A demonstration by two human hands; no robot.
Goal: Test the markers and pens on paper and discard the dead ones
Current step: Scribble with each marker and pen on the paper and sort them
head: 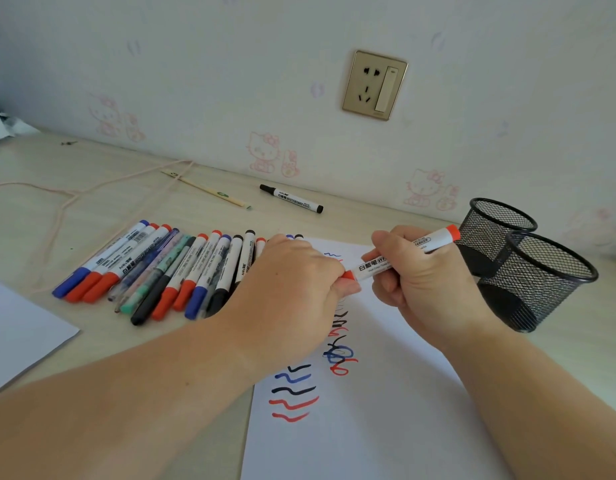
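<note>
A red whiteboard marker [407,252] is held over the white test paper [386,427]. My right hand [424,282] grips its white barrel. My left hand [292,289] pinches its red cap end, and the cap still looks joined to the barrel. The paper carries red, blue and black squiggles [296,393]. A row of several markers and pens [168,275] lies on the desk left of my left hand, partly hidden behind it.
Two black mesh pen cups [538,282] stand at the right, close to my right hand. A lone black marker [291,198] and a wooden stick [209,190] lie near the wall. A pink cord [67,199] crosses the desk. Another white sheet [19,334] lies at the left edge.
</note>
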